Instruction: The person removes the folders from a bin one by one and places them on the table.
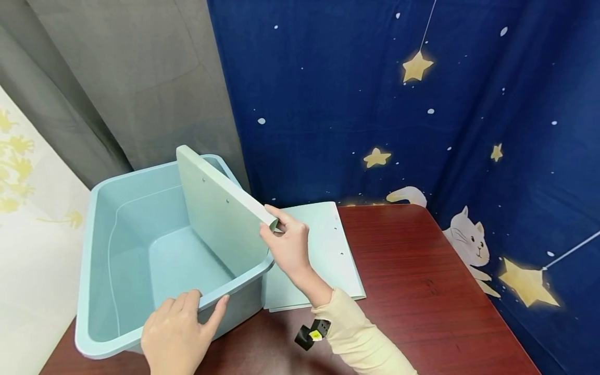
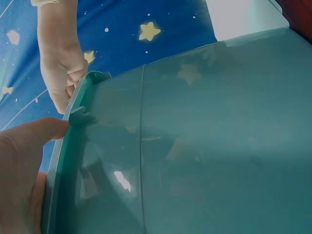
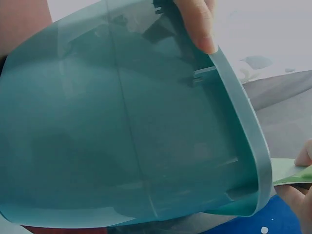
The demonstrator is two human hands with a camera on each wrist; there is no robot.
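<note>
A light blue plastic tub [image 1: 89, 250] stands on the left of the table. My left hand [image 1: 175, 330] grips its near rim, fingers over the edge and thumb on the outer side, as the left wrist view also shows. With thumb and fingers, my right hand [image 1: 291, 245] pinches the near end of a pale green file folder [image 1: 220, 219]. This folder stands on edge, tilted, partly inside the tub, its white spine upward and its far end above the back rim. In the right wrist view, only a corner of the folder [image 3: 285, 170] shows beyond the tub's rim.
More pale green folders [image 1: 328, 250] lie flat on the dark red table [image 1: 412, 291], just right of the tub. Behind the table hang a grey curtain [image 1: 126, 78] and a blue star-patterned curtain [image 1: 319, 104]. A white patterned surface [image 1: 37, 250] borders the left side.
</note>
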